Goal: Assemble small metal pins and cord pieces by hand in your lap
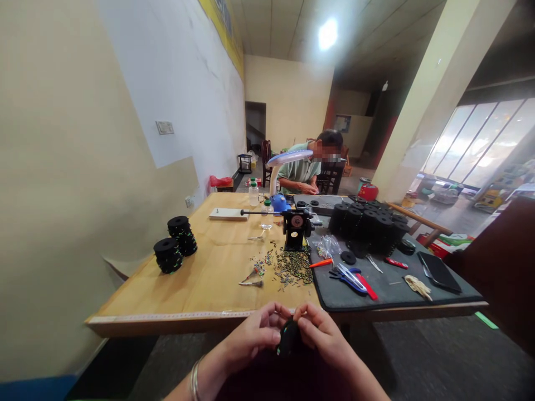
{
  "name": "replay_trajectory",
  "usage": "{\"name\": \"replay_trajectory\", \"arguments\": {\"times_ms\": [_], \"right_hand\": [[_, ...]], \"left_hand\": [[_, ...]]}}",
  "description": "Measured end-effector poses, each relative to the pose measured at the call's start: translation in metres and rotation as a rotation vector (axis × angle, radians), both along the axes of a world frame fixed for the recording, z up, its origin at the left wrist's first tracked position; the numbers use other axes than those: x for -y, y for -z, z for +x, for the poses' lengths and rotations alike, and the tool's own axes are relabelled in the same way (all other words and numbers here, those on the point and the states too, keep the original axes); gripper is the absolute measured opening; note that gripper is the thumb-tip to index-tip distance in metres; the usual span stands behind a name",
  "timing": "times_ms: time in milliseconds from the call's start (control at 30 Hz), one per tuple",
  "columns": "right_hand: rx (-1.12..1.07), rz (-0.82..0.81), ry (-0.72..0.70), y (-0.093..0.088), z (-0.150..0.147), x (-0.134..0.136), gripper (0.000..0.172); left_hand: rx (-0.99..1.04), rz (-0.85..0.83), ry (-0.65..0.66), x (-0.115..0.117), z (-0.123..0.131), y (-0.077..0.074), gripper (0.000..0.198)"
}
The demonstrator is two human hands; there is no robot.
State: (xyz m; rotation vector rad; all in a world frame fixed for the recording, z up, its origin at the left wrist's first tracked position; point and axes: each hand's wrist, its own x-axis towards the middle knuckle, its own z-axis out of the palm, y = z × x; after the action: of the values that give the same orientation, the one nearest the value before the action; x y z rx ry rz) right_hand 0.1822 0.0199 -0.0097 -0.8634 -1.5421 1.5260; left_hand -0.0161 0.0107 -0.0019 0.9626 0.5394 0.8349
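Observation:
Below the table's front edge, my left hand grips a black foam spool by its side, thumb in front. A few bright green bits show on the spool's rim. At its upper right edge my right hand is closed, with thumb and fingertips pinched together. Whatever lies between those fingertips is too small to make out. Just beyond my hands, a heap of small dark and brassy pieces is spread on the wooden table, with colourful beads beside it.
Stacked black spools stand at the left; many more spools fill the grey mat's back. A black winding device stands mid-table near a blue-based lamp. Blue-handled pliers and a phone lie right. A person sits opposite.

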Motion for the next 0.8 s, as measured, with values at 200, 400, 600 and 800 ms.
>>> {"name": "replay_trajectory", "arguments": {"times_ms": [200,400,600,800], "right_hand": [[0.030,0.120,0.049,0.005,-0.005,0.012,0.035],[0.354,0.338,0.109,-0.005,-0.002,0.012,0.020],[0.303,0.319,0.141,-0.001,-0.006,0.015,0.020],[0.145,0.217,0.200,0.014,-0.012,0.018,0.022]], "left_hand": [[0.081,-0.138,0.001,0.003,0.004,0.001,0.030],[-0.306,0.238,-0.157,0.000,-0.003,-0.008,0.026],[-0.376,0.240,-0.373,0.003,0.003,-0.001,0.022],[-0.140,0.029,-0.417,0.007,0.008,0.008,0.030]]}}
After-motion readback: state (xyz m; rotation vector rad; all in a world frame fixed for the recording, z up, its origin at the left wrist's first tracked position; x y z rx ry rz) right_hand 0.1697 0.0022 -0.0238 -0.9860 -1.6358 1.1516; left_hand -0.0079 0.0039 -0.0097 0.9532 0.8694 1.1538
